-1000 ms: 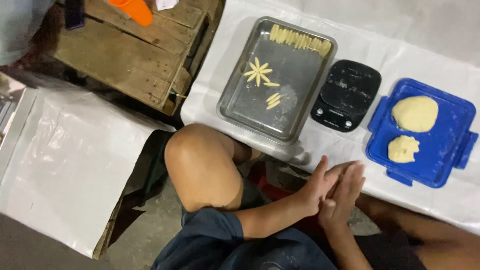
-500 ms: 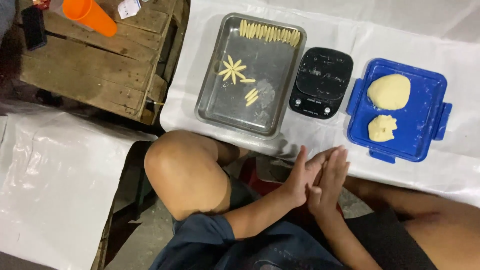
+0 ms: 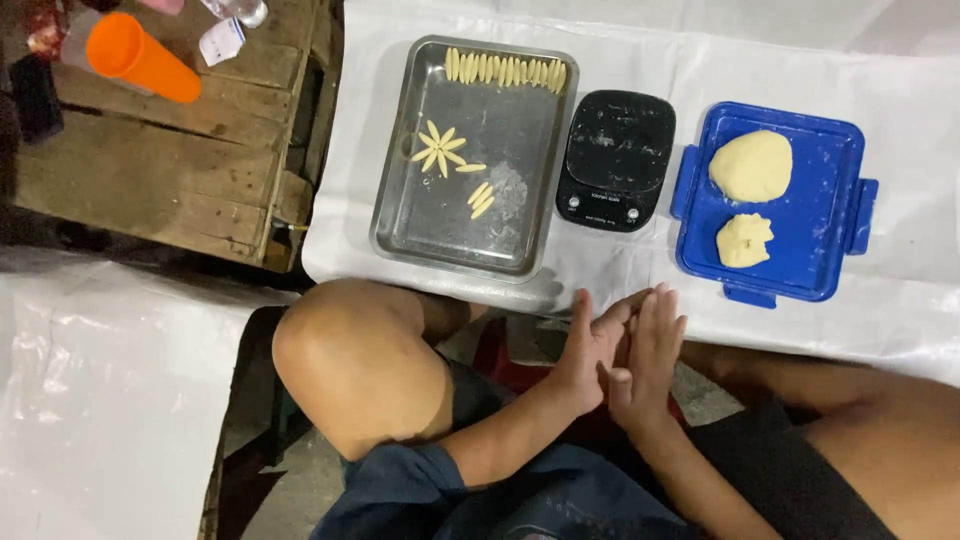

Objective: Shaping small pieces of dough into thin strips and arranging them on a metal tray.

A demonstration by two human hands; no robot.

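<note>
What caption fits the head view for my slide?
Seated person presses left hand and right hand together before a steel tray, black scale and blue lid.
</note>
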